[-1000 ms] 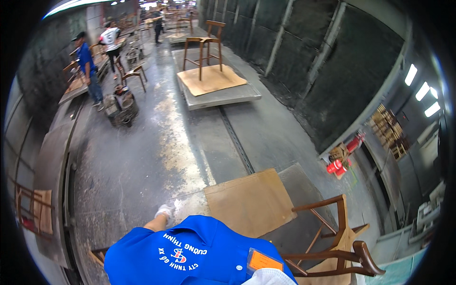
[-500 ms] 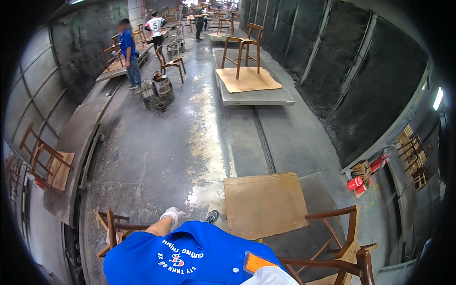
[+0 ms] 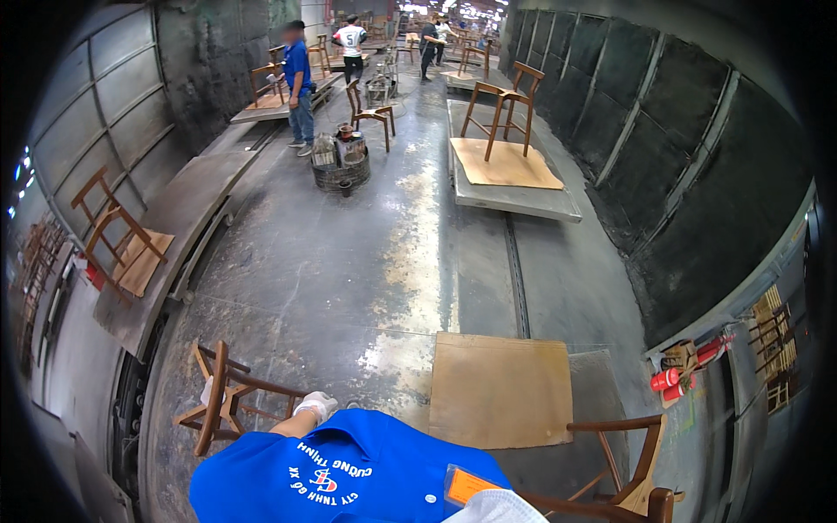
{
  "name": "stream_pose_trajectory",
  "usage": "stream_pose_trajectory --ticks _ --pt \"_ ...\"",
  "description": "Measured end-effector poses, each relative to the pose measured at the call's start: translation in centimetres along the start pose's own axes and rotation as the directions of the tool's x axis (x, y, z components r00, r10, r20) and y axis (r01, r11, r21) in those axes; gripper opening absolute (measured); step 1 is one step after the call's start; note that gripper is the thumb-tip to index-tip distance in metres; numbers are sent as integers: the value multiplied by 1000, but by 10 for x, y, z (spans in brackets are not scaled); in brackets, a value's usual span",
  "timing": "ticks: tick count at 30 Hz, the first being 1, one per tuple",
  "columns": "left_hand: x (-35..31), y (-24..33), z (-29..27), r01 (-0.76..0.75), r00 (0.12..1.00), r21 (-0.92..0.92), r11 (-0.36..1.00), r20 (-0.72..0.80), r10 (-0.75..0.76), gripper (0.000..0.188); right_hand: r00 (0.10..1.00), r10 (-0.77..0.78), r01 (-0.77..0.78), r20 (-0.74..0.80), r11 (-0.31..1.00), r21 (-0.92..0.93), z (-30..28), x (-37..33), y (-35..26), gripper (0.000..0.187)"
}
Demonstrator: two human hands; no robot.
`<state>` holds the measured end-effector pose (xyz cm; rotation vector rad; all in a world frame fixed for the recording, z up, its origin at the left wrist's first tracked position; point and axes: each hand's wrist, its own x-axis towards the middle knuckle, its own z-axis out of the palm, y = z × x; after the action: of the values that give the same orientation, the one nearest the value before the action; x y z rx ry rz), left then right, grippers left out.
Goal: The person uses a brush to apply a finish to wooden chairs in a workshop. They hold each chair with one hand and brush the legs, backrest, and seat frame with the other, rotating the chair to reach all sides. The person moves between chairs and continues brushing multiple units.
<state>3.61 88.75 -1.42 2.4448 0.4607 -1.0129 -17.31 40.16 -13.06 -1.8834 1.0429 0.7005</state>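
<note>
My left hand [image 3: 316, 404], in a white glove, is closed at the end of a dark brown rail of a wooden chair [image 3: 253, 381]. That chair is tilted off to my left, its paler crossed wood facing up. At the lower edge a white-gloved part of my right hand [image 3: 495, 507] shows in front of my blue shirt; its fingers are hidden. Beside it, at the lower right, is another brown wooden chair [image 3: 641, 462], cut by the picture's edge. Whether my right hand grips it cannot be seen. A brown cardboard sheet [image 3: 501, 390] lies on a grey platform ahead.
A chair [image 3: 501, 105] stands on cardboard on a low platform [image 3: 523, 205] ahead. Left of it are a round tub with cans [image 3: 342, 166] and a lone chair [image 3: 370, 113]. A person in blue [image 3: 299, 87] stands farther left. Red extinguishers [image 3: 667, 381] are at right.
The view has turned slightly left. The left chair has swung up and inward with my left hand; the right chair sits lower in the picture.
</note>
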Motion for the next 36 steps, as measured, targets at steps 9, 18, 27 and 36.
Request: stream_pose_trajectory --ticks 9,18,27,36 --pt "35 0 -12 -80 995 83 993 70 75 50 1000 -25 24 -13 998 -52 26 -4 -24 19" --pt "55 -33 -28 -68 983 4 998 171 67 46 998 -33 23 -56 983 -180 74 -27 -31 19" --pt "71 -27 -59 -482 848 -46 875 227 479 44 639 -305 522 -706 846 107 58 -48 -161 23" --pt "-25 134 -74 66 244 -629 775 763 598 72 111 -798 894 -592 340 -292 74 -177 -333 27"
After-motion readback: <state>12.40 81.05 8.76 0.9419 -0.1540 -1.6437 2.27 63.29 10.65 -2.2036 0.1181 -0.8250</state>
